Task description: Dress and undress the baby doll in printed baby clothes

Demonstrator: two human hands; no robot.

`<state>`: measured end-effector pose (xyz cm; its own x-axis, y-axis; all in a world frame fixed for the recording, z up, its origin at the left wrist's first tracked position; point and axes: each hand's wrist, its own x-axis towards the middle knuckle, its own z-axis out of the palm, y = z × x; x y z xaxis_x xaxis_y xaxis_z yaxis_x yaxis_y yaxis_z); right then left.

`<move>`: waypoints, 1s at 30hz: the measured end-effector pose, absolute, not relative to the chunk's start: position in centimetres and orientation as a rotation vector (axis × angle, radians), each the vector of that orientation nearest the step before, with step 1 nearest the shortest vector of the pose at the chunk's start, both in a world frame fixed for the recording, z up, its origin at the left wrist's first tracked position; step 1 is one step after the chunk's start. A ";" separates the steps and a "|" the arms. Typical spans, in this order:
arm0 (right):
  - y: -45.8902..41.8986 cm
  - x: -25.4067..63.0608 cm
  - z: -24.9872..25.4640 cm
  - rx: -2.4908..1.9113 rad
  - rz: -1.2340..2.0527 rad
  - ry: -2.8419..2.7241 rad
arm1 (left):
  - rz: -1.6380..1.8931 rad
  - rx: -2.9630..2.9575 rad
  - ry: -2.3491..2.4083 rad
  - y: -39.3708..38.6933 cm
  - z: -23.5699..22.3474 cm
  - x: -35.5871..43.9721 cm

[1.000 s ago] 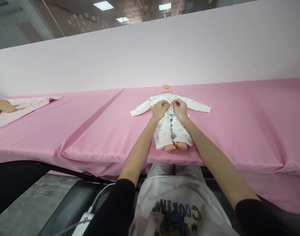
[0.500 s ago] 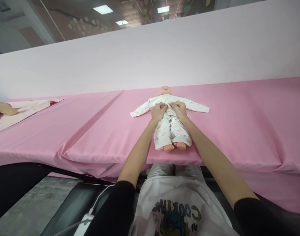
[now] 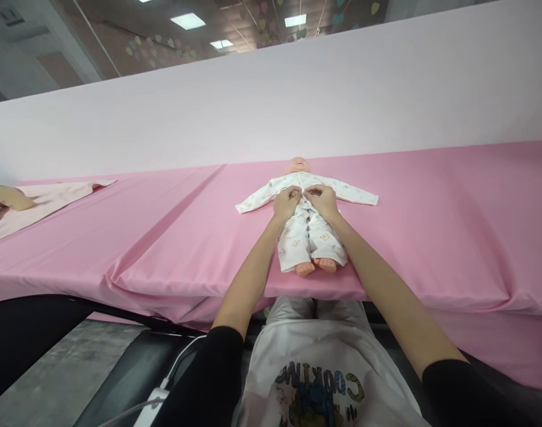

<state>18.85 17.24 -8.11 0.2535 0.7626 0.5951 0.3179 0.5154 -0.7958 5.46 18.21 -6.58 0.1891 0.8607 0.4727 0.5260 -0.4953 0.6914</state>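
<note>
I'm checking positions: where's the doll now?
In the head view, the doll lies just right of centre on pink cloth, its torso beneath left hand and right hand.

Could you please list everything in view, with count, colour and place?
Doll: 1, peach, lying on the table cover
Printed baby outfit: 1, white, on the doll
Table cover: 1, pink, across the middle
Folded-corner cloth: 1, pale pink, far left
Unidentified object: 1, tan, on that cloth, cut off by the frame
Panel: 1, white, behind the table cover
Ceiling lights: 4, white, top, one barely showing
Seat: 1, black, lower left
Device with cable: 1, white, on the seat
Floor: 1, grey, lower left
Apron: 1, white, bottom centre
Sleeves: 2, black, bottom
Left hand, right hand: 2, bare, fingertips pinching the outfit's front
</note>
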 end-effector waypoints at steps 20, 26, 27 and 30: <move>18.2 19.0 -8.7 -1.105 0.404 -1.367 | 1.281 2.133 1.369 18.1 -6.6 5.7; 18.6 19.1 -8.9 -1.106 0.466 -1.351 | 1.241 2.163 1.399 18.0 -6.6 5.7; 18.6 19.1 -8.9 -1.103 0.471 -1.351 | 1.244 2.163 1.393 18.0 -6.6 5.7; 18.6 19.1 -8.9 -1.105 0.477 -1.341 | 1.254 2.163 1.378 18.1 -6.6 5.7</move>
